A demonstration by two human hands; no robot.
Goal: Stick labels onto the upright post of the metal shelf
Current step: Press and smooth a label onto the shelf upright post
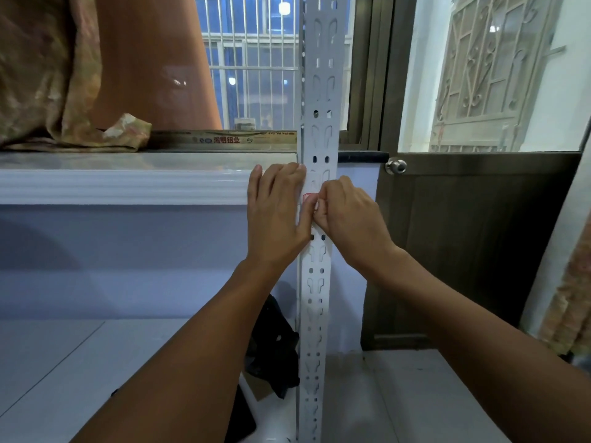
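Observation:
A white perforated metal upright post (321, 91) runs from top to bottom through the middle of the view. A small white label with a red outline (309, 197) lies on the post's face at mid-height, mostly covered by fingers. My left hand (276, 212) lies flat against the post's left edge, its thumb touching the label. My right hand (347, 215) is curled, with its fingertips pinched on the label's right side against the post.
A white shelf board (121, 183) runs left from the post at hand height, with patterned cloth (64, 91) on top. A lower white shelf (64, 362) and a black bag (275, 343) sit below. A dark door with a knob (396, 166) stands at the right.

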